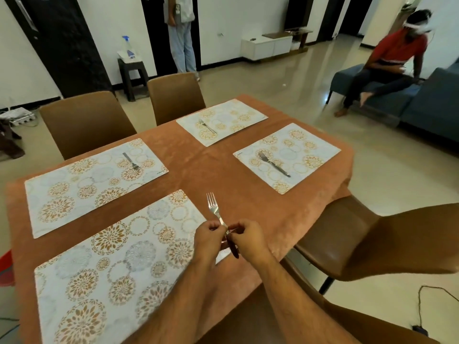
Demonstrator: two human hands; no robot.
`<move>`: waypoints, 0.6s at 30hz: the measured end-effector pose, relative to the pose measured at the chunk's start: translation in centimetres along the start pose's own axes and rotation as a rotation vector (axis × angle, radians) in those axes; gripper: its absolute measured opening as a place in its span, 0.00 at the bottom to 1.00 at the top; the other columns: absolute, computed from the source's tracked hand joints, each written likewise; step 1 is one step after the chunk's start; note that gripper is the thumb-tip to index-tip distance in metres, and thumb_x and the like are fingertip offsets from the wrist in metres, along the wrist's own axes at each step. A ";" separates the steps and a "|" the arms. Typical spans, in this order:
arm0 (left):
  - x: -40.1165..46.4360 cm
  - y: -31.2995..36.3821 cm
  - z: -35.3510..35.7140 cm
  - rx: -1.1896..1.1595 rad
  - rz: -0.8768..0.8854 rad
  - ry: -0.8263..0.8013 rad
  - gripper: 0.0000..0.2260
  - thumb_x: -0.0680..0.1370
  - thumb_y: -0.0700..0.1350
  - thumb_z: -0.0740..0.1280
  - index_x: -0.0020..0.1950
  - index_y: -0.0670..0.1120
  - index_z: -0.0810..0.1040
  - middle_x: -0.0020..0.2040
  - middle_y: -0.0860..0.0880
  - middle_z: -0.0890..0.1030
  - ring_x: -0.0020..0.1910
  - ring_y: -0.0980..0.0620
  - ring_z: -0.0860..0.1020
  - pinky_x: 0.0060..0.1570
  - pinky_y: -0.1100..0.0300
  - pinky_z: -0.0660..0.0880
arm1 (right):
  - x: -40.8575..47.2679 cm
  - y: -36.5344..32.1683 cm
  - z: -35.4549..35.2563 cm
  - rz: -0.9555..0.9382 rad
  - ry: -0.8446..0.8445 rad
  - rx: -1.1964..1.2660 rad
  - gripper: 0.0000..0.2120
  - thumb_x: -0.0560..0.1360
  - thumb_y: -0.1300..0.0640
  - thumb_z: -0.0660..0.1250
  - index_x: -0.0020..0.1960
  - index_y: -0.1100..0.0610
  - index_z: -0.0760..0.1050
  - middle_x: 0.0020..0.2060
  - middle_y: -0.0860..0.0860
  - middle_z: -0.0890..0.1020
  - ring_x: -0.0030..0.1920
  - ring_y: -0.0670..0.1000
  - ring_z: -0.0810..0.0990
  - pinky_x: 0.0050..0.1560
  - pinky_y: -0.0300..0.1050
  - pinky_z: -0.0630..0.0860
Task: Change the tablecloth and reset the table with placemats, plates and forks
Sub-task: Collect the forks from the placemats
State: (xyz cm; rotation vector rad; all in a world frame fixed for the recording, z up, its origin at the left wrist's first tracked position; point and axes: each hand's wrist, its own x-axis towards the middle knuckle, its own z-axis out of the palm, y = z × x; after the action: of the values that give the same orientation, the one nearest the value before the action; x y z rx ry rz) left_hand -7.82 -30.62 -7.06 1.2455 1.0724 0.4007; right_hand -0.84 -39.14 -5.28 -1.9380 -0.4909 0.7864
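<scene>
An orange tablecloth (213, 170) covers the table. Several floral placemats lie on it: near left (111, 264), far left (87, 184), far middle (223, 122), right (288, 155). A fork rests on each of the three farther mats: far left (131, 161), far middle (207, 126), right (273, 164). My left hand (207, 240) and my right hand (248, 240) both pinch the handle of a fourth fork (215, 211), tines pointing away, above the near mat's right edge. No plates show.
Brown chairs stand around the table: two at the far side (87, 120) (175, 95), one at the right (372, 239), one close below me. A person sits on a blue sofa (422, 105) at the right. Another person stands at the back by a stool with a spray bottle (129, 48).
</scene>
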 end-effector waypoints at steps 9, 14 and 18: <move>-14.7 2.3 13.5 -0.077 0.037 0.037 0.06 0.80 0.44 0.66 0.50 0.42 0.78 0.46 0.42 0.82 0.41 0.50 0.81 0.35 0.60 0.78 | -9.2 2.2 -16.4 -0.078 0.001 0.018 0.08 0.74 0.66 0.68 0.44 0.54 0.82 0.38 0.52 0.86 0.39 0.51 0.86 0.45 0.54 0.84; -18.8 5.0 18.3 -0.197 0.027 0.039 0.05 0.81 0.38 0.64 0.54 0.38 0.77 0.42 0.42 0.80 0.31 0.53 0.79 0.22 0.66 0.73 | -10.2 1.8 -21.8 -0.129 0.003 0.008 0.07 0.72 0.66 0.71 0.42 0.54 0.80 0.40 0.53 0.85 0.42 0.52 0.85 0.47 0.53 0.83; -18.2 5.8 21.0 -0.196 0.030 -0.002 0.05 0.81 0.39 0.64 0.47 0.39 0.78 0.38 0.42 0.79 0.30 0.52 0.79 0.26 0.61 0.75 | -9.4 2.3 -24.4 -0.114 -0.005 0.085 0.06 0.74 0.67 0.70 0.44 0.58 0.80 0.40 0.55 0.85 0.39 0.51 0.85 0.38 0.47 0.83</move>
State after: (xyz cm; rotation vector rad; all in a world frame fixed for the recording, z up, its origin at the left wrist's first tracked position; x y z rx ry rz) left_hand 2.30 -54.29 4.84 1.0885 0.9890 0.5149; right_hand 9.59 -61.38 4.00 -1.8138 -0.5570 0.7277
